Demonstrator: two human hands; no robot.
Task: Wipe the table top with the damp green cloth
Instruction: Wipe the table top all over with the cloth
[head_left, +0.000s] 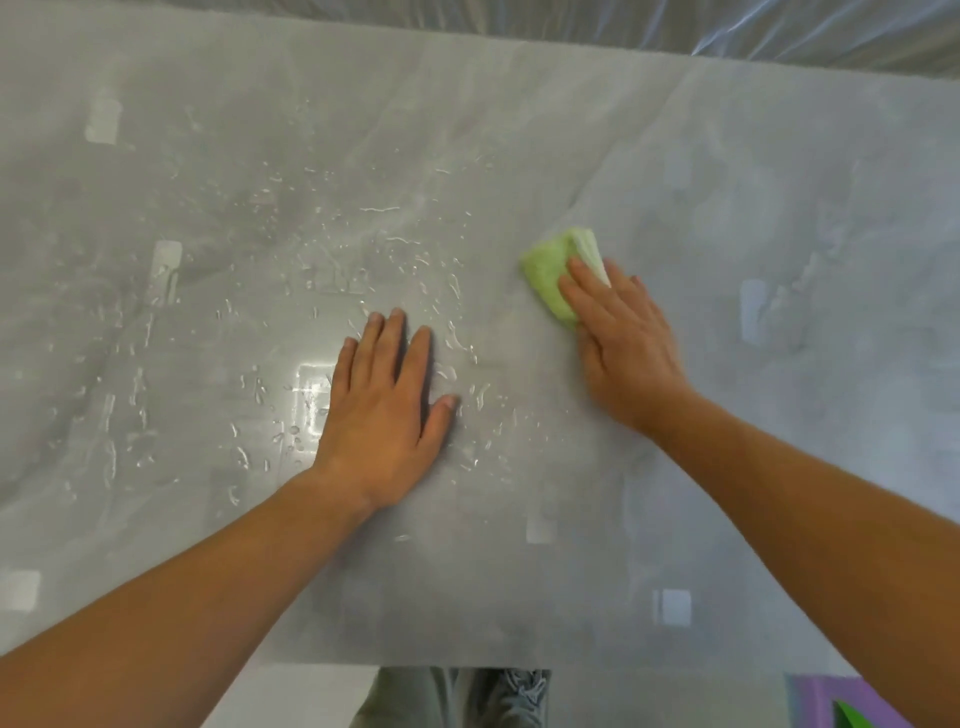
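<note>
We see both forearms (218, 582) bare all the way to the edges of the view. The left hand (384, 410) and the right hand (623, 343) are bare too, with short, rounded fingernails. At the bottom centre we make out a leg of dull grey-olive trousers (405, 699). Beside it is what looks like a grey shoe (493, 701) with pale laces (527, 682), both blurred.

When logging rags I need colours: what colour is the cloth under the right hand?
The cloth is light green, white at one fold; head view.
</note>
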